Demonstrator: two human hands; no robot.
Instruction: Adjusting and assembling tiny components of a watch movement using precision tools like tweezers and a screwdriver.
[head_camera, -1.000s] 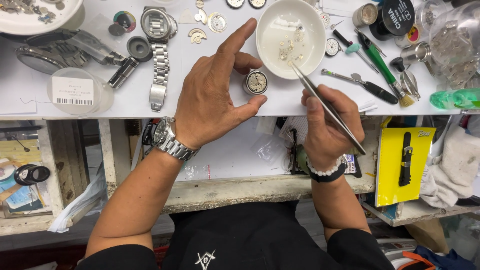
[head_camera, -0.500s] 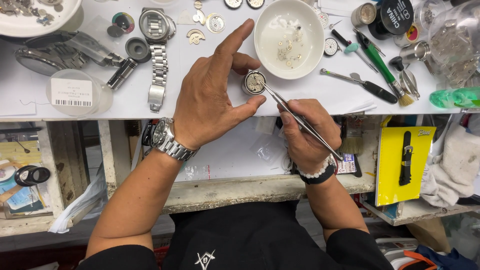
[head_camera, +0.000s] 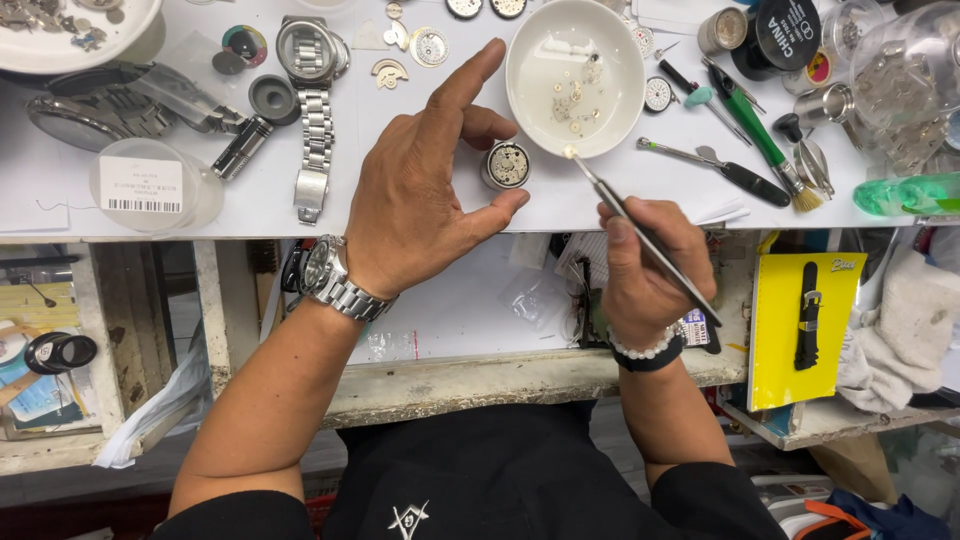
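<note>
A round clear plastic tub (head_camera: 155, 188) with a white barcode label lies at the left of the white desk (head_camera: 400, 215), just beside a silver wristwatch (head_camera: 314, 90) laid flat with its metal band stretched toward the desk edge. At the far right, below the desk edge, a yellow card package (head_camera: 805, 325) holding a black watch strap stands upright, next to a white rag (head_camera: 905, 320). A black round lid (head_camera: 785, 30) with white lettering sits at the top right, near a green-handled brush (head_camera: 765, 140) and a black-handled screwdriver (head_camera: 715, 170).

The left hand (head_camera: 420, 190) rests on the desk, its thumb and middle finger closed on a small round watch movement (head_camera: 507, 164) while the index finger points upward, clear of it. The movement sits on the desk just beside the white bowl (head_camera: 530, 80), which holds tiny loose watch parts. The right hand (head_camera: 650, 265) has its fingers closed around metal tweezers (head_camera: 640, 235), whose tip carries a tiny pale part at the bowl's near rim, close to the movement.

Under the desk edge a worn wooden ledge (head_camera: 480, 380) runs across, with cluttered shelves to the left.
</note>
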